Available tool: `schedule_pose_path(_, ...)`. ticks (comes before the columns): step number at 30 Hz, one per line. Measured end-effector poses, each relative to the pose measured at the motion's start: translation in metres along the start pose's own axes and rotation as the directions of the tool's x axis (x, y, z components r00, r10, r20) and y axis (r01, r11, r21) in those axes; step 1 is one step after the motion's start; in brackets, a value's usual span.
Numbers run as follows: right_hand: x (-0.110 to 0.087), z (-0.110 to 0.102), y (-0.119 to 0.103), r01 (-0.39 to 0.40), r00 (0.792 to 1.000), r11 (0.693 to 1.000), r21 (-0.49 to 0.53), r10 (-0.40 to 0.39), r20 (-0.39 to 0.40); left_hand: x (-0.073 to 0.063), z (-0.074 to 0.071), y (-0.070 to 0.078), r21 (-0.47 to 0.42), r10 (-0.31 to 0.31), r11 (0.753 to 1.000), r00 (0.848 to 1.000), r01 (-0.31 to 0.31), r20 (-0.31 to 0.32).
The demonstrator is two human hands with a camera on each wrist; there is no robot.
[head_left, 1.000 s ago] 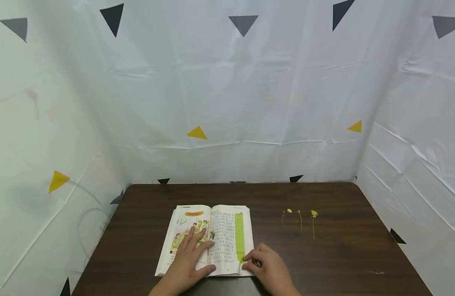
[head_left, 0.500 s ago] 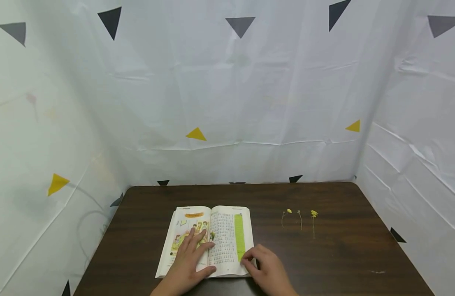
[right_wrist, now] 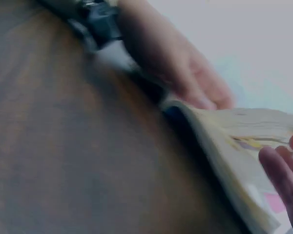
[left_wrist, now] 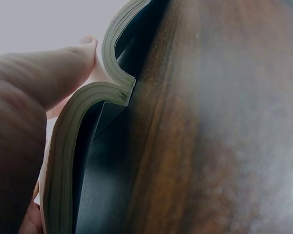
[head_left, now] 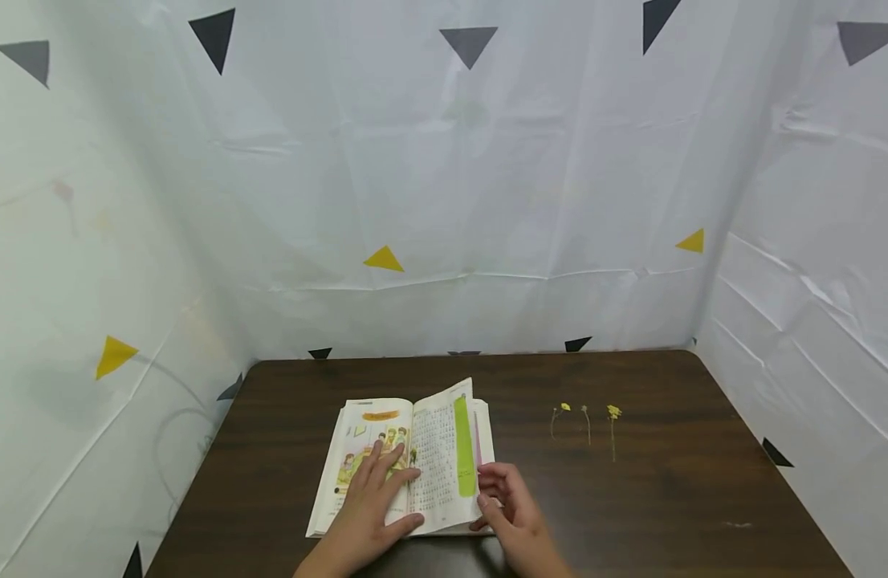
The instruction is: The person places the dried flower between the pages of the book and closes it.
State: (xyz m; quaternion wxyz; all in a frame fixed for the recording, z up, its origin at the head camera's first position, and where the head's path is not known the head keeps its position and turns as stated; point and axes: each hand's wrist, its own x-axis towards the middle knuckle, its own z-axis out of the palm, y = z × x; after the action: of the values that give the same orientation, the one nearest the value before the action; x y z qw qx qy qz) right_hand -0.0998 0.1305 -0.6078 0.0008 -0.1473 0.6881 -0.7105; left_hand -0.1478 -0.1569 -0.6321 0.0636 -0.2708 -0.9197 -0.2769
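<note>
The book (head_left: pixel 415 425) lies with its pages spread on the dark wooden table (head_left: pixel 668 498), directly under the fingers of the left hand (head_left: pixel 368 502). These fingers are wide apart and rest on the left page, where they cover a part of the coloured picture; the thumb points across to the lower end of the fold. The fingers of the right hand (head_left: pixel 515 514) are bent and stand just beside the edge of a leaf (head_left: pixel 437 457), which rises in a slope from the fold; whether they pinch this leaf, I cannot tell. The leaf hides most of the page below it. Beyond the right fingers, to their right, three thin flowers lie apart from the book: one with a yellow head (head_left: pixel 565 408), a pale one (head_left: pixel 584 409) and one with a fuller yellow head (head_left: pixel 614 413). Far behind all the fingers hangs a white cloth (head_left: pixel 473 201) with triangles.

Only the left wrist view shows the bottom edge of the book, with two curved page blocks meeting near the left thumb and a dark cover beneath. The right wrist view, rather blurred, shows a dark device (right_wrist: pixel 102 22) at the left wrist, and a pink patch (right_wrist: pixel 275 202) beside the right fingertips.
</note>
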Motion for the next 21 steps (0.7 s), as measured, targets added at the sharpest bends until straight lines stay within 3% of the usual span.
schedule_pose_path(5, -0.002, 0.007, 0.009, 0.122, 0.967, 0.990, -0.067, -0.104, 0.232, 0.000, 0.000, -0.002, -0.004, 0.017, 1.000, 1.000, -0.017, -0.013)
schedule_pose_path(8, -0.002, 0.009, 0.012, 0.160, 0.936, 0.973, -0.168, -0.095, 0.340, -0.001, 0.001, -0.002, 0.000, 0.035, 0.999, 0.999, -0.035, -0.023)
schedule_pose_path(10, -0.002, 0.010, 0.013, 0.145, 0.917, 0.964, -0.223, -0.046, 0.395, -0.001, 0.001, -0.002, -0.011, 0.045, 0.999, 0.999, -0.045, -0.021)
schedule_pose_path(15, -0.003, 0.011, 0.013, 0.120, 0.890, 0.933, -0.339, 0.050, 0.453, -0.002, -0.001, 0.001, -0.060, 0.050, 0.997, 0.999, -0.049, 0.008)
schedule_pose_path(18, -0.004, 0.011, 0.015, 0.208, 0.882, 0.901, -0.381, -0.005, 0.470, -0.002, -0.002, 0.005, -0.060, 0.048, 0.997, 0.999, -0.048, -0.001)
schedule_pose_path(21, -0.004, 0.011, 0.017, 0.324, 0.866, 0.853, -0.409, -0.094, 0.491, -0.001, -0.002, 0.010, -0.042, 0.086, 0.995, 0.994, -0.089, -0.068)
